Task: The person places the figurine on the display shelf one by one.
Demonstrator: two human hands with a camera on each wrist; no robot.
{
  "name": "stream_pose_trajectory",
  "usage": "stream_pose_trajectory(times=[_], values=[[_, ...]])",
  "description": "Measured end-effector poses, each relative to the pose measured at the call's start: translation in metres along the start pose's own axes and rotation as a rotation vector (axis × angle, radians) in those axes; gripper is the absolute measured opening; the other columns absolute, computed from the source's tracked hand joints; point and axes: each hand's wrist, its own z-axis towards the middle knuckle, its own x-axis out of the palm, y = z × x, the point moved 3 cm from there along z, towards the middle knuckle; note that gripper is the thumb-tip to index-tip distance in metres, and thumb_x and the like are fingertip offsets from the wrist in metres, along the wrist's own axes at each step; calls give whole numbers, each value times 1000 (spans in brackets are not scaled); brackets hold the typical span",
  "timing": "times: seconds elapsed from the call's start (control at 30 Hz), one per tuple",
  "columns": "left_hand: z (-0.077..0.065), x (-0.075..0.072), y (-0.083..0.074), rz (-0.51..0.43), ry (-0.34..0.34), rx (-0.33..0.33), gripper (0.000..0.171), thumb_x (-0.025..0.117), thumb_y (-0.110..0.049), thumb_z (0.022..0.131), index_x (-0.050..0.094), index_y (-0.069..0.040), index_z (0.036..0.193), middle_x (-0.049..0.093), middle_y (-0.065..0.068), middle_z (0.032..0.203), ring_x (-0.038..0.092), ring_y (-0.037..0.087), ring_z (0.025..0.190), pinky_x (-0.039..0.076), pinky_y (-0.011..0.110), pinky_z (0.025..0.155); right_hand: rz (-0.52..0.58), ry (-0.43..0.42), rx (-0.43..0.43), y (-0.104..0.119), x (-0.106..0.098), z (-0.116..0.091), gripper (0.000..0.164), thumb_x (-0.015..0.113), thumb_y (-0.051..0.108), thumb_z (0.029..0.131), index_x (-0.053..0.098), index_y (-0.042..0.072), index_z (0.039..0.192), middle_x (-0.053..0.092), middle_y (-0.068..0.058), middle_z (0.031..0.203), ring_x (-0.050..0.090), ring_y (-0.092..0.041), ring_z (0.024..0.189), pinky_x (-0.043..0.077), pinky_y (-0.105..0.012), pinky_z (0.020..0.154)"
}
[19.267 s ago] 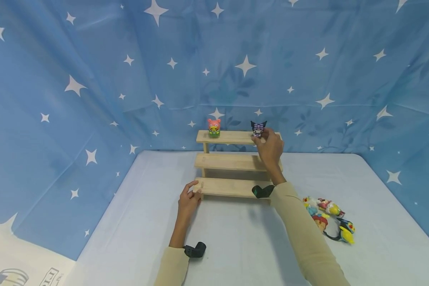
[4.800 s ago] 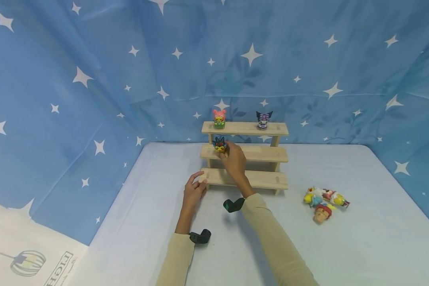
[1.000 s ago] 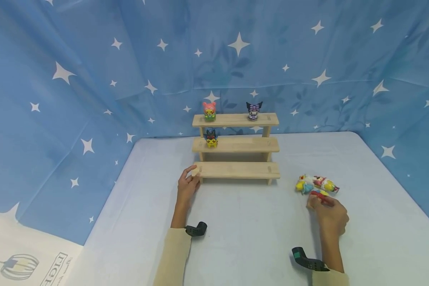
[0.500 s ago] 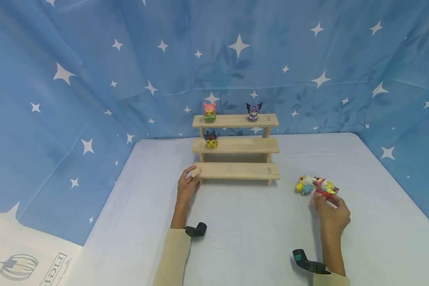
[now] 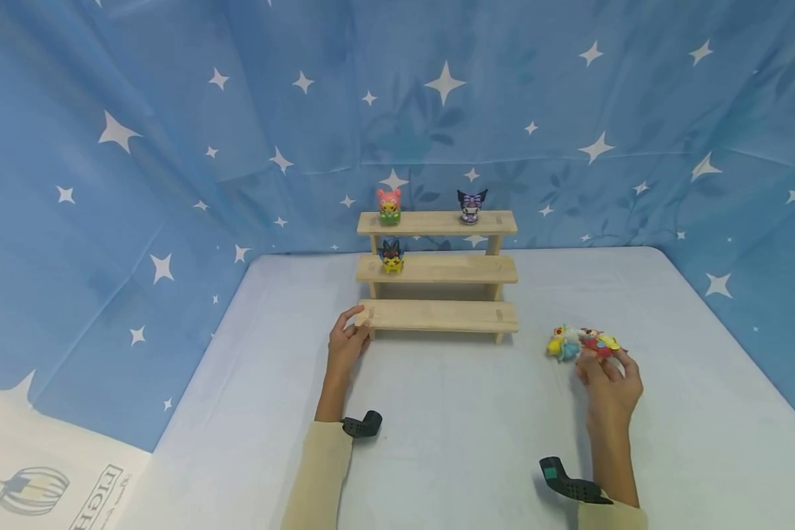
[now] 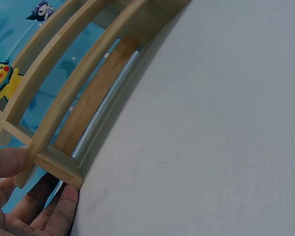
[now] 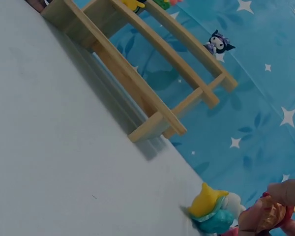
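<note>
In the head view, my left hand (image 5: pixel 346 349) grips the left end of the bottom board of a three-tier wooden display stand (image 5: pixel 444 315). The left wrist view has the thumb (image 6: pixel 8 161) on the board and fingers around the end support. Far to the right, my right hand (image 5: pixel 611 389) pinches a red and tan figurine (image 7: pixel 269 214), partly hidden by the fingers. Touching or close beside it lie a yellow-and-turquoise figurine (image 5: pixel 563 344) and others partly covered. A pink-hooded figurine (image 5: pixel 389 207) and a black-eared purple one (image 5: pixel 471 207) stand on the top board, a dark-hooded yellow one (image 5: pixel 391 258) on the middle board.
The stand rests on a white-covered table (image 5: pixel 437 427). A blue star-patterned curtain (image 5: pixel 536 88) hangs behind and at the sides. Printed cream cloth (image 5: pixel 53 464) shows at lower left. A black wrist camera (image 5: pixel 573 486) sits on the right forearm.
Earlier, my right hand was at the black-eared figurine on top, then the dark-hooded one on the middle board. Since then it has moved to the pile and turned the red figurine. My left hand stays.
</note>
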Motion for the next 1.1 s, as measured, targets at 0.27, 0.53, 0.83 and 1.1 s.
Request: stream_pose_trajectory(times=[0.27, 0.53, 0.83, 1.1], values=[[0, 0, 0, 0, 2, 0, 37, 63, -15, 96, 58, -19, 131, 67, 7, 84, 57, 15, 77, 51, 22, 71, -28, 23, -103, 6, 18, 3, 60, 74, 13, 87, 41, 10, 136, 60, 11, 94, 59, 3, 74, 50, -10, 60], [0, 0, 0, 3, 5, 0, 38, 63, -16, 96, 57, -18, 133, 69, 7, 87, 58, 14, 78, 51, 22, 72, -83, 67, -106, 5, 36, 2, 51, 73, 18, 88, 45, 15, 130, 57, 11, 99, 58, 2, 79, 50, -9, 63], [2, 0, 1, 7, 4, -15, 38, 63, -16, 96, 57, -20, 133, 69, 9, 89, 58, 14, 81, 52, 25, 77, -71, 140, -132, 7, 57, 3, 70, 75, 21, 87, 37, 9, 144, 59, 8, 100, 62, 3, 76, 51, -9, 67], [0, -1, 2, 10, 13, -19, 39, 62, -16, 96, 56, -21, 134, 69, 10, 94, 60, 16, 85, 53, 27, 81, -160, 171, -171, 10, 77, 0, 68, 74, 21, 88, 37, 10, 144, 44, 6, 113, 58, 1, 85, 50, -9, 69]])
